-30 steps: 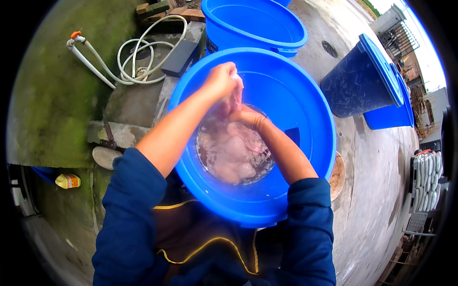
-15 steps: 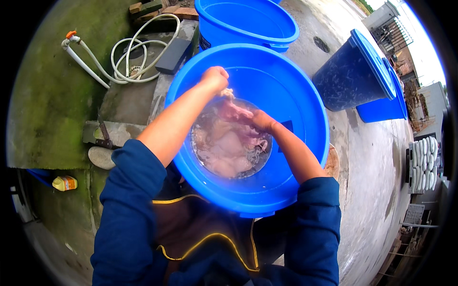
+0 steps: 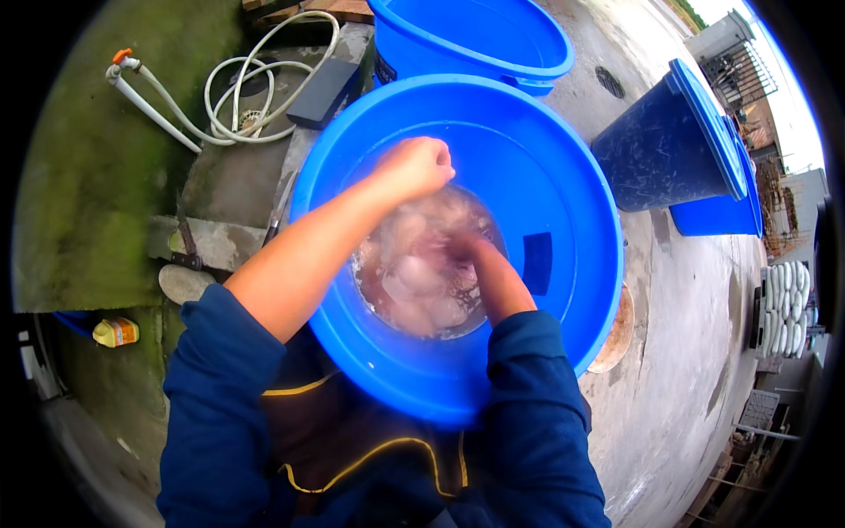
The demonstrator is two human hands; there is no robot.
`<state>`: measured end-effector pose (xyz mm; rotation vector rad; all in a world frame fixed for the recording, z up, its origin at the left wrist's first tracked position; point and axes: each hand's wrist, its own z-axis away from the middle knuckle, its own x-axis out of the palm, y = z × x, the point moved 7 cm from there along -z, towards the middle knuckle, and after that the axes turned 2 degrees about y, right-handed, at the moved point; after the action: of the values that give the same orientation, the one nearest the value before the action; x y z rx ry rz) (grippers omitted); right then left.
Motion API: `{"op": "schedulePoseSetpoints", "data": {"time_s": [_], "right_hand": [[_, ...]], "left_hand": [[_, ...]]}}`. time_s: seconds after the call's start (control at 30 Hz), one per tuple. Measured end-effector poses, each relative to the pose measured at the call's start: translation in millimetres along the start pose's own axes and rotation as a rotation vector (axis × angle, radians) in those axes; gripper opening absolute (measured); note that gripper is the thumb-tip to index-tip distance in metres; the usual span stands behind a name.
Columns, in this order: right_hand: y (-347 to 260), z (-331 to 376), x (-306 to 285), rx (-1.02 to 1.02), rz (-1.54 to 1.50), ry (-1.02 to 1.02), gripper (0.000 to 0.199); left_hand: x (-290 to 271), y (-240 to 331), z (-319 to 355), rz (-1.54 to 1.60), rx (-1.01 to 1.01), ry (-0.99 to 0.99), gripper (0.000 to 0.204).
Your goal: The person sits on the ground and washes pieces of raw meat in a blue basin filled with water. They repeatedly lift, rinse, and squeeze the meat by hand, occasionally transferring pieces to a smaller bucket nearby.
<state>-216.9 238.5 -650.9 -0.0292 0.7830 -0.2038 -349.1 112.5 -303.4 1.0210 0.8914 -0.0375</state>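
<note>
Hands working in the tub (image 3: 563, 185)
Left hand (image 3: 414, 167) is fisted, lifting clear at 12 o'clock; right hand (image 3: 462, 251) is plunging into pale meat (image 3: 414, 277), grip hidden underwater.

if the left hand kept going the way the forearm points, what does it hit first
Probably the far inner wall of the big round blue plastic tub. The left hand is a closed fist above the pale soaked mass in cloudy water, aimed up and right; depth is unclear.

basin wall (image 3: 563, 176) rings hands, top seemingly open
</note>
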Motion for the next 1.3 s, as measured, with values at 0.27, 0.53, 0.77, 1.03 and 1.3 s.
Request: {"op": "schedulePoseSetpoints", "data": {"time_s": [0.27, 0.53, 0.77, 1.03, 1.3], "right_hand": [[-5.9, 80.4, -99.2, -0.188, -0.407, 0.111, 0.03], [23.5, 111.5, -164.6, -0.171, -0.401, 0.408, 0.026], [26.7, 152.6, -178.2, -0.334, 0.193, 0.596, 0.025], [73.3, 187.0, -171.7, 0.067, -0.5, 0.348, 0.023], [97.2, 176.5, -170.9, -0.101, -0.585, 0.362, 0.027]], "left_hand": [[47.6, 5.6, -19.3, -0.399, 0.125, -0.333, 0.036], [145.9, 8.0, -61.2, 0.032, 0.331, -0.507, 0.097], [163.9, 38.3, -41.3, -0.073, 0.492, -0.23, 0.037], [163.5, 74.2, -11.3, -0.366, 0.573, -0.213, 0.032], [175.9, 29.8, -25.5, -0.477, 0.57, -0.059, 0.027]]}}
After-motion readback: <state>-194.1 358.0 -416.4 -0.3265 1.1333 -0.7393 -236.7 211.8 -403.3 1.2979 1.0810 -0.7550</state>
